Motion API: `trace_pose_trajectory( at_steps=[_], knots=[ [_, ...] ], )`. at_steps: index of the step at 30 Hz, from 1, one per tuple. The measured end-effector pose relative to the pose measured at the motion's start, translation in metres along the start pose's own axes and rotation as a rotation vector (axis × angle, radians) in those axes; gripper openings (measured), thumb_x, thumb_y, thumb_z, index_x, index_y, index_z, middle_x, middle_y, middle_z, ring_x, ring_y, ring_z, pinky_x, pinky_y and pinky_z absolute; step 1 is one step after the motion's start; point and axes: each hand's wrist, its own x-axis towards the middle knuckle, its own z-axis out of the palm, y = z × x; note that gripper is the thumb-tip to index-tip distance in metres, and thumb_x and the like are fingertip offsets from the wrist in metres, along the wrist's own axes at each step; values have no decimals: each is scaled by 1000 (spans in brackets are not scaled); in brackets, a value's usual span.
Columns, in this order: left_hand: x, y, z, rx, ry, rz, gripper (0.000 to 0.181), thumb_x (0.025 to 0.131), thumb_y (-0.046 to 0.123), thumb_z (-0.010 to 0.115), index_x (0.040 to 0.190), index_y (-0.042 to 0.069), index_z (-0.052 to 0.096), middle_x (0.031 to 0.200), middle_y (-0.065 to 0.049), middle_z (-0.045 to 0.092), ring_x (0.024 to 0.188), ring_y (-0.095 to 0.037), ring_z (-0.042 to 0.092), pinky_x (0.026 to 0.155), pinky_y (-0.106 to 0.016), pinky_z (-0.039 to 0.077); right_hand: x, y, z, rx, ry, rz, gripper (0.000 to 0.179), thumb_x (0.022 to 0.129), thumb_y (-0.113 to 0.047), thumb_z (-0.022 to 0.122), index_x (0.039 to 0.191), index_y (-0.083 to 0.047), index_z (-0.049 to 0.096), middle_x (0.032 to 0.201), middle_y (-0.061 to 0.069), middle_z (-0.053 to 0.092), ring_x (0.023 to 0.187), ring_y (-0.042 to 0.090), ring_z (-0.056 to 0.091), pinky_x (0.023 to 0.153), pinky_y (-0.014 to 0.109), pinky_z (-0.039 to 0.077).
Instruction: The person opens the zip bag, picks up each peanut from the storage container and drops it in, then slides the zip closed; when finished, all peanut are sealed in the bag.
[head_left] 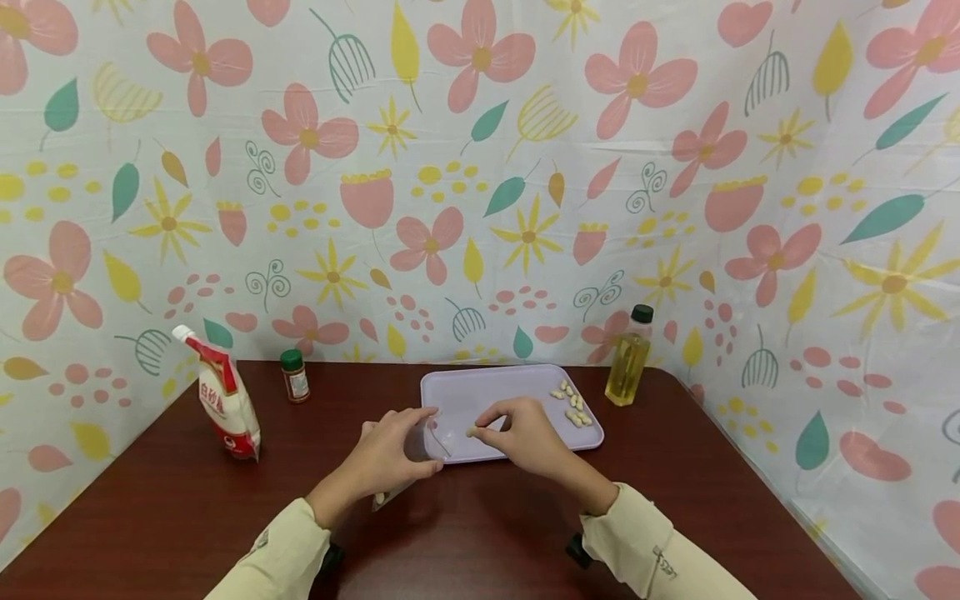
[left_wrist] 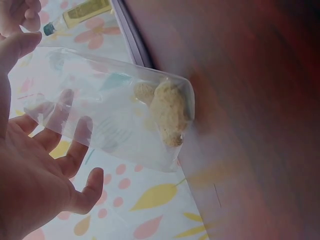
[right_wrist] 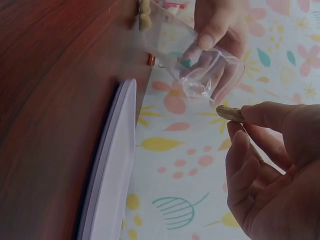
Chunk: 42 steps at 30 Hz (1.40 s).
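My left hand (head_left: pixel 382 452) holds a clear plastic bag (left_wrist: pixel 112 127) above the table, in front of the tray. Peanuts in their shells (left_wrist: pixel 167 112) lie at the bag's bottom, which hangs toward the tabletop. Between the thumb and fingers of my right hand (head_left: pixel 531 439) is one unshelled peanut (right_wrist: pixel 230 113), pinched close to the bag's open mouth but apart from it. Beneath the hands lies a pale lilac tray (head_left: pixel 468 392); several more peanuts (head_left: pixel 577 417) are on its right side.
A white and red pouch with a spout (head_left: pixel 228 408) and a green-capped jar (head_left: pixel 296 379) stand on the left of the brown table (head_left: pixel 510 533). Behind the tray's right end is an oil bottle (head_left: pixel 628 367). Flower-patterned cloth (head_left: pixel 480 208) closes off the back and right.
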Motion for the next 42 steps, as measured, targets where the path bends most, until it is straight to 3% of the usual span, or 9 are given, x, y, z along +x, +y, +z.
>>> trace_pose_trajectory(
  at_steps=[8,17,26,42],
  knots=[
    [0,-1,0,0,2,22,70,77,38,83,139,16,57,131,0,62,114,-25,54,80,-50,32,8,-9,12,20,-7,-14,5,85,-17,79,84,-13,77,73,-6,70,40,4,44,41,23,38],
    [1,-3,2,3,8,23,71,77,40,83,139,15,58,130,1,63,114,-26,55,81,-50,33,11,-15,22,48,-64,-31,5,88,-10,74,88,-8,78,87,0,74,41,3,44,41,22,37],
    [1,-4,0,13,15,16,71,77,40,83,138,17,58,132,0,62,114,-25,55,81,-49,33,5,-10,16,14,-71,46,6,89,-11,72,88,-12,78,88,-1,72,44,6,48,43,25,41],
    [-1,-3,-2,0,-1,-13,72,77,41,83,140,19,57,130,4,62,117,-24,54,84,-50,32,-7,15,-3,-32,-50,116,5,88,-13,73,89,-9,76,91,0,72,51,10,52,48,26,44]
  ],
)
